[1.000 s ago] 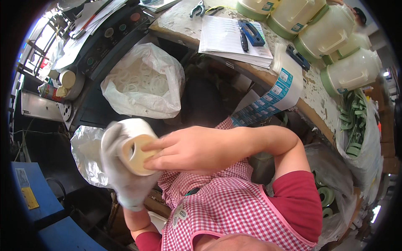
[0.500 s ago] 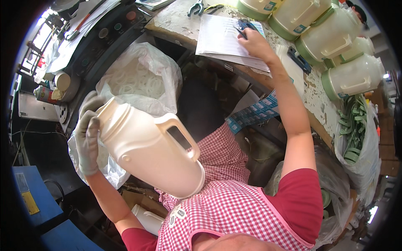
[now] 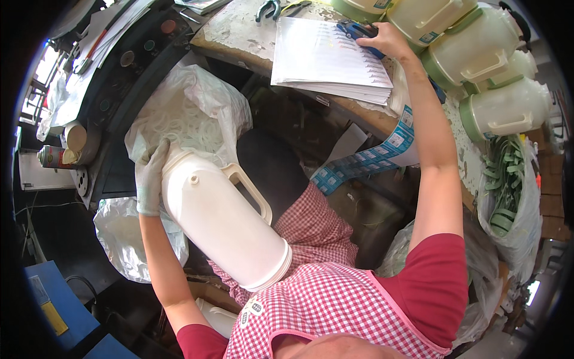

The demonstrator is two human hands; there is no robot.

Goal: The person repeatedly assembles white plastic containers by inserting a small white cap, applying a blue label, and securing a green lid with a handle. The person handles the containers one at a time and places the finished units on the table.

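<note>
A tall cream-white plastic jug body (image 3: 224,218) with a side handle lies slanted across my lap, its base end against the checked apron. My left hand (image 3: 150,179), in a pale work glove, is closed round the jug's neck end. Some of its fingers are hidden behind the jug. At the far workbench, my bare right hand (image 3: 390,42) has its fingers closed on a blue-and-black hand tool (image 3: 359,31); its exact kind is unclear. The tool lies over the top corner of a stack of white paper sheets (image 3: 323,60).
An open plastic bag of translucent rings (image 3: 194,128) stands beyond the jug. Finished green-and-cream jugs (image 3: 475,48) crowd the bench's right. A blue sticker strip (image 3: 376,155) hangs off the bench edge (image 3: 257,60). Pliers (image 3: 268,10) lie at the back. A bag holds green parts (image 3: 503,185).
The jug has rolled so its handle sits farther round, and its neck end has swung slightly. My right hand has moved right and up across the papers and closed on the blue-and-black tool.
</note>
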